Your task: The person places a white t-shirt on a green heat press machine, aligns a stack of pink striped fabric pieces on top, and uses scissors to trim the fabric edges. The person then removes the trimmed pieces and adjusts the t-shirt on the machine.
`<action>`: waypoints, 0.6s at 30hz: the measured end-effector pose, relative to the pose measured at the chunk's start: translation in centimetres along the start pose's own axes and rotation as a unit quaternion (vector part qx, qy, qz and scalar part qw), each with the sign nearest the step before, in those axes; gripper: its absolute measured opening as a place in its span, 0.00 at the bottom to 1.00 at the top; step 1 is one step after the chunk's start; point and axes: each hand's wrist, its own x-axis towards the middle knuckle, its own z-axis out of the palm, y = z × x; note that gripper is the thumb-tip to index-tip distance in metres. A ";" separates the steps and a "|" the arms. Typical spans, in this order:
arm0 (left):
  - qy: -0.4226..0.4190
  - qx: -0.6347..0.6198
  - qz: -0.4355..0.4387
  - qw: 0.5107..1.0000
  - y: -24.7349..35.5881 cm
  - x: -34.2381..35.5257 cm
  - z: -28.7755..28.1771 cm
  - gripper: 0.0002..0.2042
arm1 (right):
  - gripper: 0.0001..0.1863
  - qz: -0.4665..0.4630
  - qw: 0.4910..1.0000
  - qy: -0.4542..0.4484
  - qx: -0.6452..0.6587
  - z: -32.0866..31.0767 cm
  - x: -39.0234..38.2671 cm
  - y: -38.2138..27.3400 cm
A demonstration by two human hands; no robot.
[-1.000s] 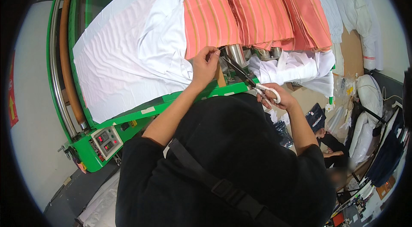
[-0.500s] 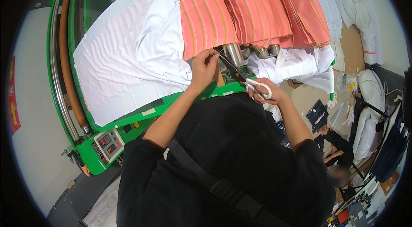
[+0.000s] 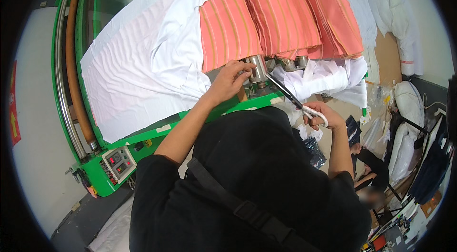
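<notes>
My right hand point(image 3: 323, 115) grips a pair of scissors point(image 3: 284, 89) by handles wrapped in white. The dark blades look closed and slant up and left over the green machine edge, toward a shiny metal roller point(image 3: 258, 72). My left hand point(image 3: 229, 80) is beside that roller, thumb and index finger apart, with nothing visible between them. Just above the left fingers hangs the lower edge of a coral striped fabric point(image 3: 228, 33). White fabric point(image 3: 138, 61) is spread to the left, its edge near my left wrist.
More striped fabric layers point(image 3: 281, 14) lie to the right, above bunched white cloth point(image 3: 328, 75). A green machine frame point(image 3: 162, 130) crosses in front of me, with a control panel point(image 3: 118, 162) at its left end. Another person point(image 3: 373, 166) is at the lower right.
My right hand has drawn the scissors down and right, away from the fabric edge. My left thumb and finger, pinched at the edge before, have parted and shifted slightly right and down.
</notes>
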 end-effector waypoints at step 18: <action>-0.021 -0.412 -0.466 0.783 -4.2 -14.1 -6.1 0.04 | 0.45 -0.256 0.918 0.303 0.021 4.3 22.9 -7.5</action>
